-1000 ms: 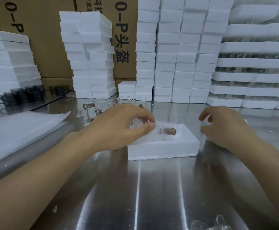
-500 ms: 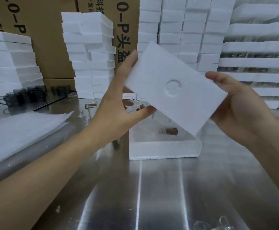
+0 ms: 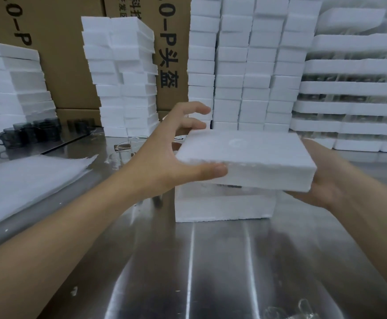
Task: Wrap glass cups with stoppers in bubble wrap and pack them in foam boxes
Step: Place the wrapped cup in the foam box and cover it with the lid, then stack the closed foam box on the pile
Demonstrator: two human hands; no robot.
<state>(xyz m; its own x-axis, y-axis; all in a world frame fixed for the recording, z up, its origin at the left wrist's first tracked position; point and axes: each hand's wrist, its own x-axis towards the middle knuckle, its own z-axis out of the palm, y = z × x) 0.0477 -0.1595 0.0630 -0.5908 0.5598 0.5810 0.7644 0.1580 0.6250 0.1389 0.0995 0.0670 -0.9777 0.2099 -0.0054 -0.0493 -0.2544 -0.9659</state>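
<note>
Lid (image 3: 245, 155) of foam hangs level at frame centre, just above the open box (image 3: 224, 207) on the steel table (image 3: 188, 261). The left hand (image 3: 165, 162) pinches its left end, thumb on the near edge and fingers spread over the far edge. The right hand (image 3: 321, 180) cups the right end from beneath, fingers hidden. In the gap a dark shape, perhaps a stopper (image 3: 230, 186), shows inside the box.

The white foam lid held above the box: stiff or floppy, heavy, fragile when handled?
Probably stiff: the foam lid spans flat between the left hand and right hand, held only at its ends, without sagging. Likely light for its size: the left hand's hold looks loose. Possibly crumbly: its front edge looks ragged, so hard squeezing may dent it.
</note>
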